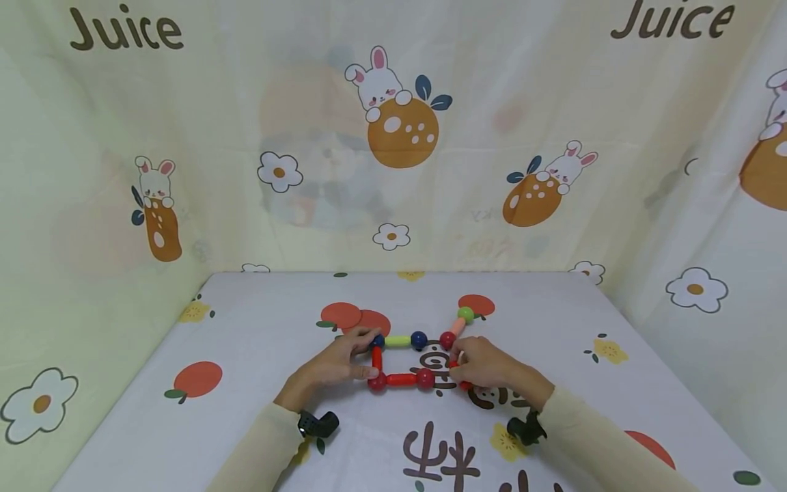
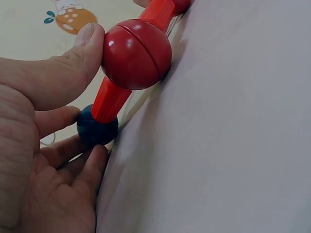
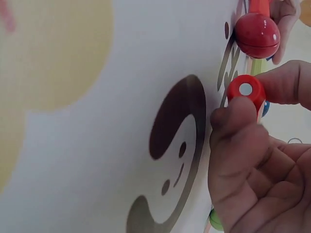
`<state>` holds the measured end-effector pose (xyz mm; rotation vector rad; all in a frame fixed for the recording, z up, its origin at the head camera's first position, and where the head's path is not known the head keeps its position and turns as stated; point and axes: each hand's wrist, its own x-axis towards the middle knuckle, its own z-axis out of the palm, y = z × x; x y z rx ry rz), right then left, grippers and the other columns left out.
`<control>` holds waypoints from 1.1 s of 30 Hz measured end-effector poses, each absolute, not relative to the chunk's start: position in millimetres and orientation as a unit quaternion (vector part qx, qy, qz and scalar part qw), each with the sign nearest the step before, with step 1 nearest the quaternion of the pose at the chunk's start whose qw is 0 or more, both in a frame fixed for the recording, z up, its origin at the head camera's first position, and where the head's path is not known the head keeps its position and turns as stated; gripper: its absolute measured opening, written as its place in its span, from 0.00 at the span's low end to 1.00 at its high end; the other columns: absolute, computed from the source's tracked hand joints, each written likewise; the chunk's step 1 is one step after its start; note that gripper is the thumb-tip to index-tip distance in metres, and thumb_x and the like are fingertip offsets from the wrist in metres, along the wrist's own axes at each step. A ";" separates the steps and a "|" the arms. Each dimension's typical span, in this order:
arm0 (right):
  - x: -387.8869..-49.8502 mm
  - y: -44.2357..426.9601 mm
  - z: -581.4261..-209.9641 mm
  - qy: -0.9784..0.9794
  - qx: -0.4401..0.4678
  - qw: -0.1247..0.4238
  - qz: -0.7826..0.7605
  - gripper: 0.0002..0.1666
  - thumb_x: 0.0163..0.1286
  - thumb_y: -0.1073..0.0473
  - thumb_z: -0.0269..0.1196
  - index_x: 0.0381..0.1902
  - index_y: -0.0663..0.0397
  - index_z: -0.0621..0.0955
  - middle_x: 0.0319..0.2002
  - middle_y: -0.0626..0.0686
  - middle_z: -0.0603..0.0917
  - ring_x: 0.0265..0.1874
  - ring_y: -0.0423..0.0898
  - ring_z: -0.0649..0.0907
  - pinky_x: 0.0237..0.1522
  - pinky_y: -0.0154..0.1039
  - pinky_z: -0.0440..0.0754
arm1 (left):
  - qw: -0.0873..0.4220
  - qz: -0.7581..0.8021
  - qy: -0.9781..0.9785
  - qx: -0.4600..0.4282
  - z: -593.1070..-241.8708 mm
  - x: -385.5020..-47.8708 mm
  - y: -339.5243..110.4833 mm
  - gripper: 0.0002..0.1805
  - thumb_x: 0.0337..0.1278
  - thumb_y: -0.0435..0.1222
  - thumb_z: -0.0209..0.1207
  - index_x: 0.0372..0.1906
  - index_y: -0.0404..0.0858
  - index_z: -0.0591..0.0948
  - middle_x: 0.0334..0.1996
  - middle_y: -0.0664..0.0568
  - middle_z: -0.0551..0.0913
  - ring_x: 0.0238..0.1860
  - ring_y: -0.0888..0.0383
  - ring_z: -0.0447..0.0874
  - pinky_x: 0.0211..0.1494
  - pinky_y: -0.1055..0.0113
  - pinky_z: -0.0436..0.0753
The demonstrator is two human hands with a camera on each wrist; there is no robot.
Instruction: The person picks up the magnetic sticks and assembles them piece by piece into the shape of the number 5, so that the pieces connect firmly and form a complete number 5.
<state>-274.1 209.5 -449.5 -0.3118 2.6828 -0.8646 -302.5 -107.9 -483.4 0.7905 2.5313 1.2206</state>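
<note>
Right wrist: red rod (image 3: 246, 89) end-on

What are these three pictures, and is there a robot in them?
No robot here: these are a person's left hand and right hand. The wide picture comes from a camera on the person's head, looking forward and down. The other two come from small black cameras worn on the wrists, so things look close and tipped over.

On the cloth are colourful balls and sticks. The left hand holds some joined pieces: its thumb touches a red ball and its fingers touch a blue ball. The right hand pinches a red stick with a pale dot on its end. Just past it, a green ball, an orange stick and another red ball make a line.
</note>
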 end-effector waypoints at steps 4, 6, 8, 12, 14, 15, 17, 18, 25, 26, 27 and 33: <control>-271.8 210.4 -448.9 0.922 -0.117 0.163 -0.330 0.10 0.61 0.63 0.67 0.42 0.56 0.82 0.23 0.53 0.81 0.14 0.46 0.80 0.18 0.35 0.81 | 0.113 0.420 0.860 0.265 -483.9 -302.7 -107.8 0.47 0.56 0.44 0.72 0.79 0.45 0.63 0.75 0.45 0.62 0.76 0.43 0.58 0.73 0.41 0.67; -270.7 210.7 -448.6 0.916 -0.121 0.168 -0.343 0.11 0.61 0.63 0.67 0.42 0.58 0.83 0.21 0.53 0.82 0.14 0.47 0.81 0.18 0.36 0.82 | 0.114 0.422 0.860 0.264 -484.2 -302.8 -107.9 0.47 0.56 0.44 0.73 0.79 0.45 0.63 0.75 0.45 0.62 0.76 0.43 0.58 0.73 0.41 0.67; -269.5 210.9 -448.0 0.910 -0.125 0.172 -0.355 0.10 0.61 0.63 0.67 0.41 0.59 0.83 0.20 0.53 0.82 0.14 0.47 0.82 0.19 0.36 0.82 | 0.115 0.424 0.859 0.264 -484.2 -302.8 -107.9 0.47 0.56 0.44 0.73 0.79 0.45 0.63 0.75 0.45 0.62 0.76 0.43 0.58 0.73 0.41 0.67; -266.5 210.1 -446.7 0.900 -0.132 0.178 -0.375 0.08 0.61 0.64 0.67 0.39 0.59 0.83 0.19 0.53 0.82 0.14 0.47 0.82 0.18 0.37 0.82 | 0.117 0.423 0.858 0.267 -484.0 -303.1 -107.8 0.47 0.56 0.44 0.72 0.79 0.45 0.63 0.75 0.45 0.62 0.76 0.43 0.58 0.73 0.43 0.68; -265.2 209.6 -446.8 0.892 -0.139 0.186 -0.387 0.08 0.61 0.64 0.67 0.39 0.60 0.83 0.19 0.53 0.82 0.14 0.47 0.82 0.18 0.37 0.83 | 0.117 0.423 0.858 0.265 -483.6 -303.1 -107.6 0.46 0.56 0.44 0.72 0.78 0.45 0.64 0.75 0.45 0.62 0.76 0.43 0.59 0.73 0.43 0.68; -264.4 209.2 -447.1 0.888 -0.142 0.191 -0.394 0.09 0.60 0.64 0.67 0.39 0.60 0.83 0.19 0.53 0.83 0.13 0.47 0.82 0.18 0.37 0.83 | 0.118 0.423 0.859 0.263 -483.3 -303.1 -107.4 0.46 0.56 0.44 0.72 0.78 0.45 0.64 0.75 0.45 0.62 0.76 0.43 0.59 0.73 0.43 0.69; -262.7 208.4 -447.9 0.878 -0.150 0.204 -0.406 0.10 0.60 0.64 0.67 0.40 0.61 0.82 0.20 0.53 0.83 0.13 0.46 0.82 0.18 0.37 0.83 | 0.120 0.425 0.859 0.257 -482.7 -302.8 -107.0 0.46 0.56 0.43 0.72 0.78 0.46 0.64 0.75 0.45 0.62 0.76 0.43 0.59 0.72 0.43 0.69; -261.9 207.8 -448.2 0.874 -0.153 0.210 -0.411 0.12 0.60 0.64 0.67 0.41 0.61 0.81 0.20 0.54 0.83 0.13 0.46 0.82 0.18 0.37 0.83 | 0.121 0.426 0.860 0.254 -482.4 -302.5 -106.7 0.46 0.56 0.43 0.72 0.78 0.46 0.64 0.75 0.45 0.62 0.76 0.43 0.59 0.72 0.42 0.69; -256.9 202.6 -448.7 0.851 -0.146 0.246 -0.439 0.25 0.58 0.64 0.68 0.55 0.64 0.78 0.22 0.56 0.85 0.13 0.46 0.82 0.18 0.37 0.83 | 0.123 0.425 0.863 0.244 -481.9 -301.3 -106.0 0.46 0.55 0.43 0.72 0.78 0.47 0.65 0.75 0.46 0.62 0.76 0.43 0.58 0.72 0.41 0.69; -256.2 202.0 -448.6 0.850 -0.146 0.250 -0.441 0.27 0.58 0.64 0.68 0.57 0.65 0.78 0.22 0.56 0.85 0.13 0.46 0.82 0.18 0.37 0.83 | 0.122 0.424 0.863 0.244 -481.9 -301.3 -105.9 0.46 0.55 0.43 0.72 0.78 0.47 0.65 0.75 0.46 0.62 0.76 0.44 0.58 0.72 0.41 0.69; -255.4 201.4 -448.5 0.848 -0.146 0.252 -0.442 0.29 0.57 0.65 0.67 0.58 0.65 0.77 0.23 0.56 0.85 0.13 0.46 0.82 0.18 0.37 0.83 | 0.121 0.424 0.864 0.244 -482.1 -301.4 -106.0 0.46 0.55 0.43 0.72 0.78 0.47 0.65 0.75 0.46 0.62 0.76 0.43 0.58 0.71 0.41 0.69; -252.4 198.9 -449.2 0.842 -0.155 0.258 -0.447 0.32 0.57 0.66 0.67 0.62 0.66 0.75 0.22 0.56 0.85 0.13 0.46 0.82 0.17 0.38 0.83 | 0.120 0.421 0.865 0.246 -482.4 -301.9 -106.1 0.45 0.56 0.44 0.72 0.78 0.47 0.65 0.76 0.46 0.62 0.76 0.43 0.58 0.71 0.41 0.70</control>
